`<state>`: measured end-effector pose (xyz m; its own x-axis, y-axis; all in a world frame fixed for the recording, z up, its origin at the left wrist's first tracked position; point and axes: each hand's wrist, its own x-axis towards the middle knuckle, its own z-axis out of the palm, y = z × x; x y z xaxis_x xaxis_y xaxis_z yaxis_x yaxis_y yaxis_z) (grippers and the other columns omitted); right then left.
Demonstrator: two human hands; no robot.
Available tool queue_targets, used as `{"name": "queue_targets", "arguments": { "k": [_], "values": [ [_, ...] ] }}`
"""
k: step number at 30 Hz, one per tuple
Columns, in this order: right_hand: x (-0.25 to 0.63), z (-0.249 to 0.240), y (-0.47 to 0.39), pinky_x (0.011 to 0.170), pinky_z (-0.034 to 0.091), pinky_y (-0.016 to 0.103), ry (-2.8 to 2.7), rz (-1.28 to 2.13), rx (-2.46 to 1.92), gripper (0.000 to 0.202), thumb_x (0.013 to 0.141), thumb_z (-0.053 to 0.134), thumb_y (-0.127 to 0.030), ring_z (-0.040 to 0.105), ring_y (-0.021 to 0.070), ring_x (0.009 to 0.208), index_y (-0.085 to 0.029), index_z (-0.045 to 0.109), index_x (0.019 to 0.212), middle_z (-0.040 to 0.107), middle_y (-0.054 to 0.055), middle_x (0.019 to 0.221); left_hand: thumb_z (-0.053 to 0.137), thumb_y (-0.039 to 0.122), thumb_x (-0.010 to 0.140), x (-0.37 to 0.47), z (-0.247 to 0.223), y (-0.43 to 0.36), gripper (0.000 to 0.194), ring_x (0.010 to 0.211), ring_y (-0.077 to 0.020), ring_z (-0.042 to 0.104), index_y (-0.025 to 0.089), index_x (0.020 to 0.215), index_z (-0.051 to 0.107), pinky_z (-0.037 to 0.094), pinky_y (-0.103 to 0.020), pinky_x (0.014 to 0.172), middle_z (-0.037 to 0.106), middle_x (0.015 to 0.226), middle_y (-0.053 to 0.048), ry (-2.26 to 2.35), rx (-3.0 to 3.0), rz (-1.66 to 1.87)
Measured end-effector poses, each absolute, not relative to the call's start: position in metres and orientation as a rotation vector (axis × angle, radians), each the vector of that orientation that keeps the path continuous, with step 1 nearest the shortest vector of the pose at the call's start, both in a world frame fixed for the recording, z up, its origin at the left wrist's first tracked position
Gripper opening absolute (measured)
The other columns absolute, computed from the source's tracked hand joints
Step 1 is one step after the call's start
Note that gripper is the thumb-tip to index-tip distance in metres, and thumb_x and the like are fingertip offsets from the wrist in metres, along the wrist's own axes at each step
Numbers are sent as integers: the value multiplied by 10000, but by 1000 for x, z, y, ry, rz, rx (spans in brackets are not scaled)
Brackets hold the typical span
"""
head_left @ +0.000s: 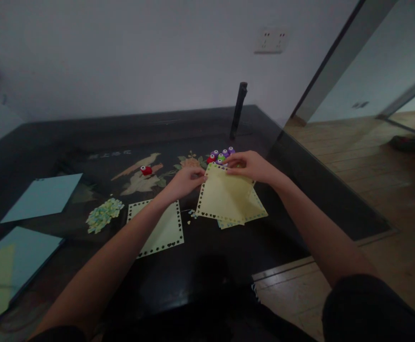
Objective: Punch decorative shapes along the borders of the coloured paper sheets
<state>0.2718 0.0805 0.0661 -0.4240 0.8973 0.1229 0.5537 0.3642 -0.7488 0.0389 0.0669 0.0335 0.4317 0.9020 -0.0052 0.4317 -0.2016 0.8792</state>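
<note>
A pale yellow sheet of paper (221,194) with small shapes punched along its edges is held up, tilted, between my hands. My left hand (188,182) pinches its upper left edge. At its top edge, my right hand (250,167) is closed with thumb and fingers on the paper. Beneath it lie more yellow punched sheets (259,207), partly covered. Right behind the paper sits a cluster of small red, purple and green craft punches (225,154). Under my left forearm, another punched sheet (164,232) lies flat, partly hidden.
A red craft punch (146,170) stands apart on the dark glossy table (200,266). To the left are a heap of paper cutouts (104,214), a blue sheet (45,195) and stacked blue and yellow paper (32,251). A black upright post (238,110) stands behind.
</note>
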Motion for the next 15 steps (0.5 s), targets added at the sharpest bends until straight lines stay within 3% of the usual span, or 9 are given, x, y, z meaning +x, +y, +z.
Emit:
{"name": "queue_targets", "arguments": {
  "k": [4, 7, 10, 15],
  "values": [
    [285, 68, 66, 500, 419, 245, -1953, 1096, -1366, 117, 627, 741, -287, 562, 127, 516, -184, 687, 638, 619, -31, 546, 558, 283, 813, 51, 39, 71, 155, 652, -125, 569, 159, 811, 650, 458, -252, 627, 634, 734, -22, 1028, 1805, 710],
    [302, 55, 50, 466, 443, 262, -1672, 1159, -1465, 177, 684, 701, -348, 594, 149, 503, -178, 691, 732, 666, 3, 599, 589, 288, 799, 53, 35, 71, 165, 646, -132, 586, 144, 844, 657, 460, -260, 608, 656, 753, -41, 1055, 1785, 690],
    [315, 36, 35, 485, 493, 302, -1315, 1229, -1534, 259, 633, 745, -364, 633, 183, 522, -174, 689, 800, 705, 34, 654, 623, 239, 764, 52, 26, 68, 126, 600, -124, 593, 135, 831, 648, 474, -260, 583, 665, 723, -43, 1101, 1665, 655],
    [320, 12, 25, 524, 524, 315, -1168, 1255, -1566, 293, 590, 772, -348, 652, 182, 544, -175, 671, 803, 724, 40, 707, 620, 193, 759, 58, 7, 69, 83, 603, -125, 606, 128, 808, 639, 508, -283, 630, 657, 702, -47, 1127, 1579, 757]
  ]
}}
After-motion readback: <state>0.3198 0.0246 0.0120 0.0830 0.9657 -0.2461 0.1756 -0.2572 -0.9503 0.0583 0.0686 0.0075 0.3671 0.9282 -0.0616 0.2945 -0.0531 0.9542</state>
